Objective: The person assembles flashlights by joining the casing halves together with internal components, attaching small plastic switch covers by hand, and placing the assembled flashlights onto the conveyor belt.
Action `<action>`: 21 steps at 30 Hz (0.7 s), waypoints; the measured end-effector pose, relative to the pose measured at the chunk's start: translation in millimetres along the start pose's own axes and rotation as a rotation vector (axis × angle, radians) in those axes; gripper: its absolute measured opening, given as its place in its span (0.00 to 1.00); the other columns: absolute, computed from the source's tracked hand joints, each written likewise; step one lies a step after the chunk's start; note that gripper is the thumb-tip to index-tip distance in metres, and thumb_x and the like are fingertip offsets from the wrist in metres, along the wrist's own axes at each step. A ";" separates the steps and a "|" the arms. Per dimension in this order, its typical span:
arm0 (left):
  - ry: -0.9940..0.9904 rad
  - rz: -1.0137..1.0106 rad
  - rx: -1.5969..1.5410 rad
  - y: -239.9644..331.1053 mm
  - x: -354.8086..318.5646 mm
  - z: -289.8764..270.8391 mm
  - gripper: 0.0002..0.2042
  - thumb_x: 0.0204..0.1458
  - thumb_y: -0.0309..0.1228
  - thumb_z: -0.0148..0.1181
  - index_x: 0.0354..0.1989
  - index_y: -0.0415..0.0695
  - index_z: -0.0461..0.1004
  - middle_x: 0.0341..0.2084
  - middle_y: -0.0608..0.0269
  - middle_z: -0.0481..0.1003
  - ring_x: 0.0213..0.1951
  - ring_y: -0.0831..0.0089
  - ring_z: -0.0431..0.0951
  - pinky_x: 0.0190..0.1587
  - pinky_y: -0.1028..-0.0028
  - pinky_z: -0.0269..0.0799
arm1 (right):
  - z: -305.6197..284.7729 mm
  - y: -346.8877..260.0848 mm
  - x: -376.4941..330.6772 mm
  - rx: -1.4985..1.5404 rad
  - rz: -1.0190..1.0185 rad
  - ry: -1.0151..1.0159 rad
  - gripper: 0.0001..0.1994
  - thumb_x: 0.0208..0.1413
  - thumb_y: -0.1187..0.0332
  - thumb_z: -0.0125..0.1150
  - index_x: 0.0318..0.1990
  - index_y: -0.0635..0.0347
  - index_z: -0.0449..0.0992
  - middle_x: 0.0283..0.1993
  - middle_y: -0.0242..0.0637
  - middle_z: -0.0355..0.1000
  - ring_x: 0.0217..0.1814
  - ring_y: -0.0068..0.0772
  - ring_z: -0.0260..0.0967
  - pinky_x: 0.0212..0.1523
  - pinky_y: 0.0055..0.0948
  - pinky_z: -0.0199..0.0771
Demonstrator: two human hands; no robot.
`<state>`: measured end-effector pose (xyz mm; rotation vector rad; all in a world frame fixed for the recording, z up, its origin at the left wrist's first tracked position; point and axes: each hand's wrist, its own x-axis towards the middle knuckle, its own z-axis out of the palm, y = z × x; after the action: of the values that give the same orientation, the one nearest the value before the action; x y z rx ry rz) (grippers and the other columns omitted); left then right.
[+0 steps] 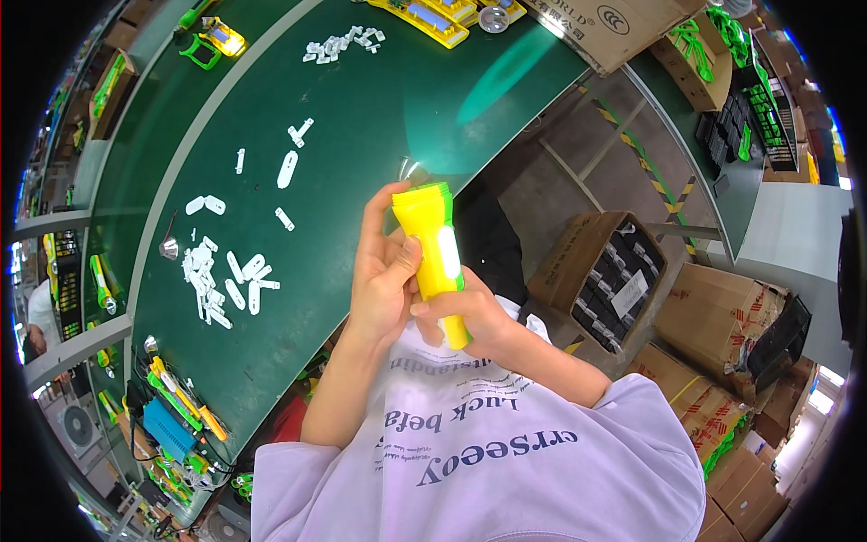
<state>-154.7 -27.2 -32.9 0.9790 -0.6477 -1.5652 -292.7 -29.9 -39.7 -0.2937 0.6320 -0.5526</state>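
Yellow flashlight body (433, 257) gripped in both hands above the lap, just off the green desk (379, 99) edge, at centre frame. Left hand (379, 280) wrapped round its side, thumb pressed on the white switch panel, probably to seat or test it. Right hand (465, 316) closed on the lower end from 5 o'clock, steadying it. Small white plastic parts (221, 275) scattered on the desk at 9 o'clock, within reach. Open carton of black parts (610, 275) on the floor at 3 o'clock.
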 end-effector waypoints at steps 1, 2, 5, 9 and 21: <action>0.015 -0.007 -0.028 0.6 -0.1 2.8 0.27 0.64 0.33 0.51 0.69 0.48 0.51 0.44 0.50 0.76 0.44 0.64 0.80 0.41 0.75 0.78 | 0.2 -0.3 -0.2 -0.001 0.001 0.000 0.10 0.43 0.74 0.65 0.33 0.63 0.70 0.19 0.35 0.67 0.14 0.29 0.64 0.20 0.28 0.63; 0.030 -0.013 -0.056 1.1 -0.2 4.2 0.27 0.64 0.33 0.52 0.70 0.49 0.51 0.45 0.49 0.76 0.44 0.64 0.80 0.43 0.74 0.78 | 0.5 -0.8 -0.6 -0.004 0.005 0.004 0.10 0.43 0.74 0.65 0.33 0.63 0.70 0.19 0.35 0.67 0.14 0.29 0.64 0.20 0.28 0.63; -0.003 -0.020 -0.011 0.0 0.0 -1.4 0.29 0.64 0.34 0.52 0.71 0.51 0.48 0.47 0.47 0.75 0.44 0.64 0.80 0.44 0.70 0.79 | 0.8 -1.7 0.1 -0.012 0.019 0.005 0.11 0.43 0.74 0.66 0.34 0.62 0.70 0.20 0.35 0.67 0.14 0.29 0.64 0.20 0.28 0.63; 0.007 -0.028 0.068 6.9 -0.8 -5.3 0.29 0.64 0.40 0.52 0.70 0.45 0.53 0.48 0.47 0.74 0.46 0.63 0.78 0.48 0.69 0.75 | 7.3 -9.0 -0.6 -0.136 0.031 0.040 0.13 0.43 0.75 0.67 0.35 0.62 0.69 0.22 0.34 0.67 0.15 0.27 0.64 0.20 0.29 0.63; -0.058 0.904 1.074 53.4 10.7 -33.6 0.30 0.64 0.55 0.40 0.22 0.44 0.77 0.19 0.64 0.75 0.23 0.66 0.76 0.57 0.50 0.62 | 13.1 -29.7 -1.5 -0.798 0.196 -0.188 0.22 0.43 0.68 0.73 0.45 0.66 0.72 0.29 0.33 0.73 0.27 0.22 0.69 0.31 0.25 0.67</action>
<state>-98.8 -46.3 -8.3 1.1193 -1.7610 -0.3634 -297.2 -52.2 -16.4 -1.0101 0.6673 -0.0568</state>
